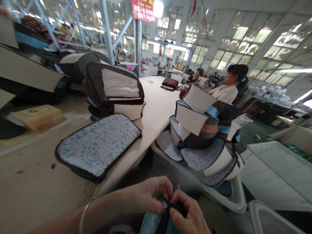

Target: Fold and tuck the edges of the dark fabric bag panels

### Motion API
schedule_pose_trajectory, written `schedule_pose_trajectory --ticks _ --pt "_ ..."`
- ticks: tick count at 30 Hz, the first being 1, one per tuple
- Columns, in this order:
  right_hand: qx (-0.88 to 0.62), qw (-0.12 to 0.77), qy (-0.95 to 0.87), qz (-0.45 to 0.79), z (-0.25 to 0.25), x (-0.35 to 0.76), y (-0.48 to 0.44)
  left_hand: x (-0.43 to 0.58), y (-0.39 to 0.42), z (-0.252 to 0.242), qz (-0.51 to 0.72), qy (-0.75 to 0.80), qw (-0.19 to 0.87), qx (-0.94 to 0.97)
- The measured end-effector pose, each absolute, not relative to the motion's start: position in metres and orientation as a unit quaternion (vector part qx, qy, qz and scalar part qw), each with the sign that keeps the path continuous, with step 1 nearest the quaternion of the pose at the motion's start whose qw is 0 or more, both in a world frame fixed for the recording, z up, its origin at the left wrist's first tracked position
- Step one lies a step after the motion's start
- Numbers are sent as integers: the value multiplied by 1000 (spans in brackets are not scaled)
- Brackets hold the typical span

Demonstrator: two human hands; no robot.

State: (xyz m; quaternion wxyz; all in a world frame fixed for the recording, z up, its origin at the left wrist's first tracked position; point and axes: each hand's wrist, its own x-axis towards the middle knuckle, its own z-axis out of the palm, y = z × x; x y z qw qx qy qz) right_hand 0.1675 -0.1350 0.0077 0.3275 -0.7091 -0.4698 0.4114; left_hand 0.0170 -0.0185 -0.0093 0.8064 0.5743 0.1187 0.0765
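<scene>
At the bottom middle, my left hand point(152, 194) and my right hand point(187, 210) meet, both with fingers pinched together. Between them they grip the black edge of a sewn bag piece point(151, 221) with pale blue patterned lining. Most of that piece is cut off by the lower frame edge, and my fingers hide the exact spot they hold. To the left, a flat bag panel point(97, 144) with blue printed lining and black edging lies on the table, apart from my hands. A bracelet circles my left wrist.
Half-made bags point(117, 84) are piled on the long table point(156, 97). On my right, a plastic bin point(240, 200) is heaped with bag parts point(192, 120). A brown bag point(170, 83) sits farther along, near a seated person point(225, 91). White boards point(280, 172) stand at right.
</scene>
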Motion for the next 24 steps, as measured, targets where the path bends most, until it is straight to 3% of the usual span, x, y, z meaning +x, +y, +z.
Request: schedule_pose_trajectory --ticks 6,18,24 --pt "-731 289 -462 410 24 165 -132 20 -22 -8 76 120 830 539" --pt "-679 335 -471 452 26 166 -135 22 -22 -8 72 140 833 530" --pt "-721 372 -424 403 25 161 -140 19 -18 6 67 191 710 675"
